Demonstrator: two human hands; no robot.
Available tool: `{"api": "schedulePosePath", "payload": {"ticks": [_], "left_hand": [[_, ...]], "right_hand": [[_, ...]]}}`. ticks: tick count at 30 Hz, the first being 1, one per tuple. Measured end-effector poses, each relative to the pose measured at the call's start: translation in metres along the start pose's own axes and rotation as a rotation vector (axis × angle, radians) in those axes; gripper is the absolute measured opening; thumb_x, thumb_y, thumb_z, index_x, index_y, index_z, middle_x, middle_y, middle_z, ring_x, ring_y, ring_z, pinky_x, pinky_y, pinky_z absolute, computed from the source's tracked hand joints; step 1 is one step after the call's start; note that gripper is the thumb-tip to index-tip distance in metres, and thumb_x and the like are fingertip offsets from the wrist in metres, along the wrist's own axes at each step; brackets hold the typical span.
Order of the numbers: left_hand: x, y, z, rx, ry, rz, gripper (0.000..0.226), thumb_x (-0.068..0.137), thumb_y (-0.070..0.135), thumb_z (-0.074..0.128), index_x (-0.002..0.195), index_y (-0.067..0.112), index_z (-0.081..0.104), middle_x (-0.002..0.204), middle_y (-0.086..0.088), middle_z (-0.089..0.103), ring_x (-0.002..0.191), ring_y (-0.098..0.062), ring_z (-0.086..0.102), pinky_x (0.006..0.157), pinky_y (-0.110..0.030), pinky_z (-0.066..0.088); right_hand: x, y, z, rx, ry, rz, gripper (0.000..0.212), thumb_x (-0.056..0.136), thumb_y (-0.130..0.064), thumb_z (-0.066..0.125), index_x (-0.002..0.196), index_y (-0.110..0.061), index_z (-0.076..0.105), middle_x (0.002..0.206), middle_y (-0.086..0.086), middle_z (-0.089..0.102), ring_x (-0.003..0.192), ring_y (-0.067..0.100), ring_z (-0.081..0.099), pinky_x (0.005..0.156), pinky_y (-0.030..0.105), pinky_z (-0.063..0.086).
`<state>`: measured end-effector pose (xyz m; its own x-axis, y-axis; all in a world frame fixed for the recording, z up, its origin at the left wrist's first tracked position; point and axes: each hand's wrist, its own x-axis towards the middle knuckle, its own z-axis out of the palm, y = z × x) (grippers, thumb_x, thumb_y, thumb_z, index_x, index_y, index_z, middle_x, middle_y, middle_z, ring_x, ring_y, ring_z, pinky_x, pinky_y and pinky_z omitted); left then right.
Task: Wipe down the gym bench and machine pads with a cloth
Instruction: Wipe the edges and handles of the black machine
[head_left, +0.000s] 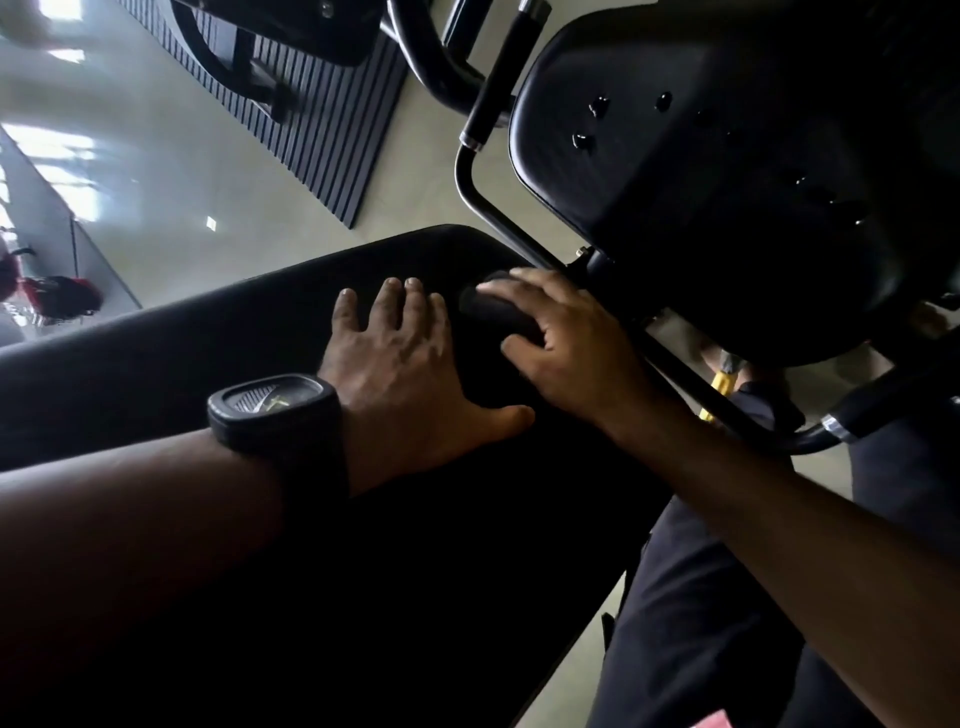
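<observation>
The left hand (410, 358), a black watch (278, 402) on its wrist, lies flat on the black bench pad (182, 364) with its fingers straight and spread. Just beside it, the right hand (566, 343) curls over a dark bundle (493, 309) at the pad's far edge; whether this is the cloth cannot be told. Beyond them, a second pad (727, 130) carries wet drops.

Left hand (410, 358) on bench pad (208, 338); beside it, right hand (566, 343) over cloth (493, 312)

Left hand (405, 358) lies flat, right hand (566, 343) grips a dark object (493, 310).
</observation>
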<state>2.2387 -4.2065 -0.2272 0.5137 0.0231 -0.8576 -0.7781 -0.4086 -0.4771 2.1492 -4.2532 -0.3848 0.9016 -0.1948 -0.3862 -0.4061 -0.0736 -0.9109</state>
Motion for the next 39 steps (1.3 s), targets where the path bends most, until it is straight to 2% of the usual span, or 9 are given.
{"api": "schedulePosePath", "payload": {"ticks": [5,10,13,19,25,28,32,37,39], "left_hand": [[0.0,-0.001,-0.003,0.006,-0.017,-0.021,0.138,0.058,0.098,0.014,0.161,0.008,-0.006,0.17,-0.014,-0.01,0.156,-0.029,-0.012,0.125,-0.056,-0.001],[0.002,-0.001,0.0,-0.004,0.009,-0.026,0.136,0.062,0.098,0.015,0.161,0.007,-0.003,0.17,-0.015,-0.006,0.157,-0.03,-0.01,0.125,-0.056,-0.002],[0.004,-0.002,0.002,-0.023,0.021,-0.017,0.135,0.063,0.097,0.016,0.161,0.007,-0.003,0.17,-0.015,-0.005,0.157,-0.029,-0.01,0.125,-0.056,-0.002],[0.002,-0.003,-0.005,-0.045,-0.033,-0.01,0.137,0.062,0.098,0.022,0.161,0.008,-0.006,0.17,-0.013,-0.01,0.156,-0.027,-0.015,0.125,-0.055,-0.004],[0.007,-0.005,-0.004,-0.04,-0.016,-0.017,0.137,0.063,0.1,0.027,0.162,0.01,-0.005,0.17,-0.011,-0.008,0.156,-0.026,-0.013,0.125,-0.055,-0.004],[0.006,-0.006,-0.005,-0.043,-0.03,-0.012,0.135,0.066,0.1,0.027,0.161,0.01,-0.006,0.17,-0.012,-0.011,0.156,-0.027,-0.014,0.125,-0.055,-0.005],[0.005,-0.006,-0.008,-0.049,-0.05,0.0,0.137,0.061,0.098,0.021,0.161,0.009,-0.007,0.169,-0.012,-0.013,0.156,-0.028,-0.016,0.125,-0.056,-0.005],[0.007,-0.006,-0.005,-0.043,-0.025,-0.001,0.135,0.065,0.099,0.023,0.161,0.009,-0.006,0.17,-0.013,-0.01,0.156,-0.028,-0.014,0.125,-0.057,-0.004],[0.007,-0.006,-0.005,-0.049,-0.03,0.006,0.137,0.061,0.098,0.02,0.161,0.009,-0.006,0.17,-0.013,-0.011,0.156,-0.028,-0.014,0.125,-0.057,-0.004]], "right_hand": [[0.018,0.034,-0.003,-0.075,-0.029,0.248,0.061,0.081,-0.047,0.048,0.141,-0.041,0.052,0.149,-0.001,0.046,0.122,0.035,0.055,0.101,0.039,0.046],[-0.011,0.001,-0.005,0.049,0.009,0.037,0.061,0.074,-0.044,0.047,0.133,-0.041,0.061,0.145,-0.006,0.05,0.122,0.026,0.054,0.102,0.037,0.047],[0.002,-0.002,-0.001,0.006,-0.066,-0.066,0.066,0.075,-0.049,0.042,0.14,-0.047,0.052,0.153,-0.009,0.044,0.127,0.027,0.051,0.106,0.04,0.044],[0.026,0.013,0.002,-0.092,-0.072,0.156,0.058,0.087,-0.042,0.051,0.145,-0.042,0.047,0.158,0.0,0.038,0.13,0.036,0.048,0.106,0.043,0.043],[0.028,-0.003,0.005,-0.009,-0.062,-0.013,0.065,0.078,-0.045,0.046,0.142,-0.047,0.051,0.157,-0.006,0.041,0.134,0.028,0.047,0.109,0.044,0.043],[0.052,0.024,0.007,-0.029,-0.074,0.086,0.066,0.078,-0.046,0.045,0.144,-0.043,0.05,0.155,-0.001,0.043,0.133,0.03,0.05,0.109,0.042,0.044],[0.049,0.046,0.004,-0.077,-0.075,0.285,0.054,0.088,-0.043,0.052,0.142,-0.038,0.051,0.152,0.002,0.044,0.131,0.031,0.05,0.105,0.037,0.042],[0.033,0.02,0.004,0.015,-0.054,0.019,0.064,0.075,-0.043,0.047,0.138,-0.04,0.058,0.156,-0.003,0.043,0.135,0.026,0.048,0.11,0.039,0.042],[0.049,0.024,0.004,0.021,-0.087,0.021,0.064,0.077,-0.041,0.049,0.141,-0.042,0.055,0.156,-0.004,0.042,0.136,0.024,0.048,0.111,0.036,0.041]]}}
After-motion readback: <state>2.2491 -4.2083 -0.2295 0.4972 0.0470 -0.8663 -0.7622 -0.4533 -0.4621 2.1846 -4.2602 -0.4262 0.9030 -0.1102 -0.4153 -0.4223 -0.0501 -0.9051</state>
